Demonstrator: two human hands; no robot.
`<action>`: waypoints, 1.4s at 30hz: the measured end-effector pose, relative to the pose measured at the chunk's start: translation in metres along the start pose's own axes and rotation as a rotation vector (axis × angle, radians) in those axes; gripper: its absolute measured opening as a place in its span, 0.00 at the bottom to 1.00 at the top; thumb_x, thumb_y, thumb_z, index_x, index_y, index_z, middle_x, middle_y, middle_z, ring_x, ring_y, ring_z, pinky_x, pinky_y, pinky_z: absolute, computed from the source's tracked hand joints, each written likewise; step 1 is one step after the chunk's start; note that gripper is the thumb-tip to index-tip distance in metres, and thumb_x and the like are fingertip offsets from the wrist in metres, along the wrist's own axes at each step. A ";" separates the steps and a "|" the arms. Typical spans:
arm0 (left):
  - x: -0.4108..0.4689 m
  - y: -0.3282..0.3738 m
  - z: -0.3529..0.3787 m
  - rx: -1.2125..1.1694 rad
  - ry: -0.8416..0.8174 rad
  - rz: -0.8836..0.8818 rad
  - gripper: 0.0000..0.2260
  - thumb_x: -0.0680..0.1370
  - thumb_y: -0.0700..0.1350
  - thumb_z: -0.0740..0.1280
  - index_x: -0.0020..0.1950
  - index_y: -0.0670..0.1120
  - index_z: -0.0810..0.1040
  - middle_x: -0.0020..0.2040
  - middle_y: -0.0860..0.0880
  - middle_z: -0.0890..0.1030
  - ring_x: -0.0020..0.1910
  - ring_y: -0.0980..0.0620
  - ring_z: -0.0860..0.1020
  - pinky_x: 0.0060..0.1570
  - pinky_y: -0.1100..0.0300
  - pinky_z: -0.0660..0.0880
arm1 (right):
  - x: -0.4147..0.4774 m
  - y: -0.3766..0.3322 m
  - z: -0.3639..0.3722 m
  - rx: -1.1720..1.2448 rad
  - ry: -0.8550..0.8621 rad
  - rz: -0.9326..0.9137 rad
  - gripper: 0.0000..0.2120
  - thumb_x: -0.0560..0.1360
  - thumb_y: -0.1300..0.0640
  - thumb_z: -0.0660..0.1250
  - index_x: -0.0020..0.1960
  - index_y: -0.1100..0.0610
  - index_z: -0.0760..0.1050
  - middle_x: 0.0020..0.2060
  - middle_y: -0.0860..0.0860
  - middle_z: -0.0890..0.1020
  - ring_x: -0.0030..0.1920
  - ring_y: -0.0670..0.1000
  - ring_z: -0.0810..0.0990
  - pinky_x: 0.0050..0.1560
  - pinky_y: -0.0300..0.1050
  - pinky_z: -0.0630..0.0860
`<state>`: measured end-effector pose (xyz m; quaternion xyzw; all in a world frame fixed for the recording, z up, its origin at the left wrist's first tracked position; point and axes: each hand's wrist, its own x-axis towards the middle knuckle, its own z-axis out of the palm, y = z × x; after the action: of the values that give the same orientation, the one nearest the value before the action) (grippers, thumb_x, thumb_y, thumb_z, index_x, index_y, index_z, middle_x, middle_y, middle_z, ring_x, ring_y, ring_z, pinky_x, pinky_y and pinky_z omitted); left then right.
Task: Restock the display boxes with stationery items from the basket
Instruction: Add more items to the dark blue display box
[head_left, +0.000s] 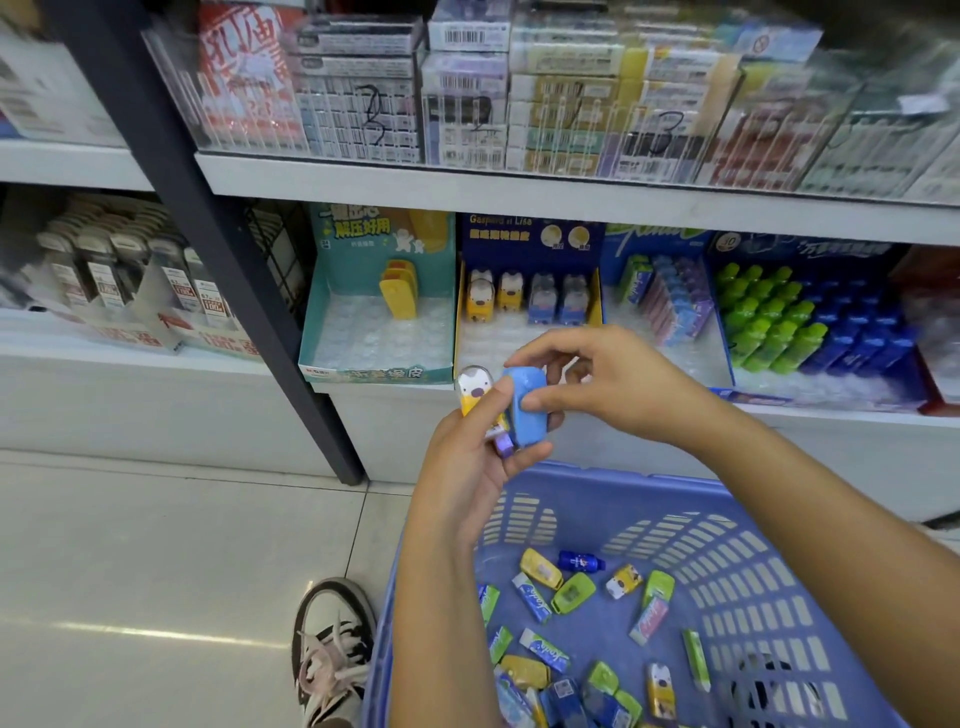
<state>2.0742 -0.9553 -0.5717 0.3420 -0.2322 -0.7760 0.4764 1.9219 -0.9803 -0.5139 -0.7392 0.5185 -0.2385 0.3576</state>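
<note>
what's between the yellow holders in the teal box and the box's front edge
Nothing: in the head view the yellow holders stand at the back of the teal box, and only its bare clear tray insert runs forward to the front edge.

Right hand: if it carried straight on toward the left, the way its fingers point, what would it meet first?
The blue eraser its fingers already touch, then the left hand holding that bundle; depth beyond is unclear.
</note>
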 end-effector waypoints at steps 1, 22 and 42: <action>0.000 0.001 -0.001 -0.003 0.012 0.022 0.19 0.73 0.49 0.68 0.59 0.39 0.78 0.50 0.42 0.84 0.50 0.43 0.83 0.37 0.59 0.80 | 0.002 -0.001 -0.001 0.070 0.037 0.010 0.13 0.68 0.59 0.75 0.51 0.53 0.80 0.37 0.41 0.81 0.35 0.41 0.76 0.41 0.37 0.74; -0.001 0.025 -0.048 0.109 0.406 0.221 0.12 0.79 0.53 0.60 0.48 0.46 0.78 0.29 0.54 0.75 0.26 0.59 0.71 0.23 0.67 0.66 | 0.176 0.009 0.036 -0.495 0.241 -0.086 0.10 0.74 0.65 0.64 0.55 0.65 0.77 0.53 0.60 0.81 0.54 0.57 0.78 0.53 0.46 0.73; -0.004 0.018 -0.039 0.566 0.338 0.324 0.10 0.72 0.45 0.73 0.44 0.40 0.77 0.26 0.52 0.76 0.25 0.55 0.73 0.28 0.62 0.72 | 0.087 -0.025 0.034 -0.176 0.126 -0.015 0.12 0.78 0.56 0.63 0.60 0.56 0.77 0.51 0.52 0.81 0.44 0.46 0.79 0.47 0.43 0.75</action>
<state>2.1153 -0.9613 -0.5835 0.5424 -0.4068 -0.5280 0.5114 1.9916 -1.0470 -0.5181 -0.7551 0.5534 -0.2406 0.2563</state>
